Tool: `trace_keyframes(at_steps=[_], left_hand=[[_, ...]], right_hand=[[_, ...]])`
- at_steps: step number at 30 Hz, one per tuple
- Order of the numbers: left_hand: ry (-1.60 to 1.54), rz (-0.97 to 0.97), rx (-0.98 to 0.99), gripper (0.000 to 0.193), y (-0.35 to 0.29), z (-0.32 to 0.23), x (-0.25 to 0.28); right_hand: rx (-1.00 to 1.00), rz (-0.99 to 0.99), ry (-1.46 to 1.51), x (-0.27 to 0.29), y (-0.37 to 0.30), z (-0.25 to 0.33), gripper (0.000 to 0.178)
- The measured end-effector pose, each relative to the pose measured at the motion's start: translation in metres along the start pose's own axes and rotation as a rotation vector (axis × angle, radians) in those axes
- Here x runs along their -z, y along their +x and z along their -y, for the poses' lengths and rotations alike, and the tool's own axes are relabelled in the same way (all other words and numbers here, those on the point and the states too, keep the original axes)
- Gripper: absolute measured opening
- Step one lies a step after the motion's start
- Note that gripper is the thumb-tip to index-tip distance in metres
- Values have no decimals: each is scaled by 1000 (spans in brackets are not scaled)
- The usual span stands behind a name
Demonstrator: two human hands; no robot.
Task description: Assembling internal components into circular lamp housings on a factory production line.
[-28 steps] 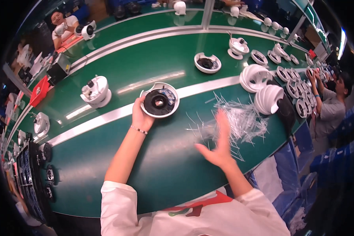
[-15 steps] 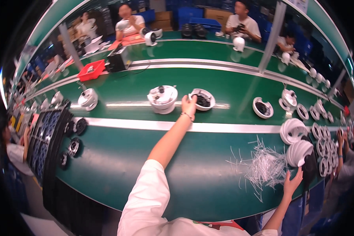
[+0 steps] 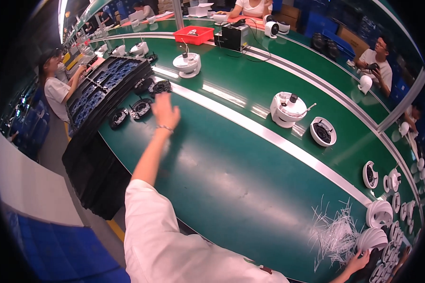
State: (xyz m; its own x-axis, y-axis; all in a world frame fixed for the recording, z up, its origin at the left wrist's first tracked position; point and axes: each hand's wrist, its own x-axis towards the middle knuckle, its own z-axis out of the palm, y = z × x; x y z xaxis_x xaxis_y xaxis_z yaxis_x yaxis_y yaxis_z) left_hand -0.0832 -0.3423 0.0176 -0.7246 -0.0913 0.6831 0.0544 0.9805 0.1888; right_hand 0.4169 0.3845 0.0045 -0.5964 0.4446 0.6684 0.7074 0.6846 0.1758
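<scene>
My left hand point(image 3: 165, 113) is stretched out over the left part of the green bench, holding nothing, its fingers apart. Close to its fingertips lie several black round parts, among them one black ring-shaped part point(image 3: 140, 108) and another dark round part point(image 3: 161, 87). At the lower right my right hand point(image 3: 359, 260) has its fingers spread beside a stack of white curved shells point(image 3: 372, 239); whether it touches them I cannot tell. On the belt, a white housing with a black insert point(image 3: 323, 132) lies near a white round assembly point(image 3: 287, 109) with a cable.
Black trays with blue cells point(image 3: 97, 89) are stacked at the left bench end. A heap of thin clear strips point(image 3: 336, 233) lies by the shells. A metal rail point(image 3: 269, 137) divides bench and belt. Farther off are a red bin point(image 3: 193, 36), a black box point(image 3: 232, 37) and several people.
The view has swung left. My left hand has let go of the white housing with the black insert and moved to the black round parts. My right hand remains by the white shells.
</scene>
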Motion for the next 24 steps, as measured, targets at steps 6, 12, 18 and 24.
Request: trace_keyframes(at_steps=[6, 12, 18, 24], left_hand=[[538, 390, 420, 41, -1, 115, 9], [345, 295, 190, 34, 2, 95, 4], [-326, 358, -106, 35, -19, -22, 46], [-517, 491, -731, 39, -59, -138, 89]], right_hand=[[-19, 83, 163, -6, 7, -19, 19], [-39, 112, 156, 24, -2, -24, 14], [-90, -92, -88, 102, 23, 65, 8], [129, -127, 362, 170, 28, 175, 10]])
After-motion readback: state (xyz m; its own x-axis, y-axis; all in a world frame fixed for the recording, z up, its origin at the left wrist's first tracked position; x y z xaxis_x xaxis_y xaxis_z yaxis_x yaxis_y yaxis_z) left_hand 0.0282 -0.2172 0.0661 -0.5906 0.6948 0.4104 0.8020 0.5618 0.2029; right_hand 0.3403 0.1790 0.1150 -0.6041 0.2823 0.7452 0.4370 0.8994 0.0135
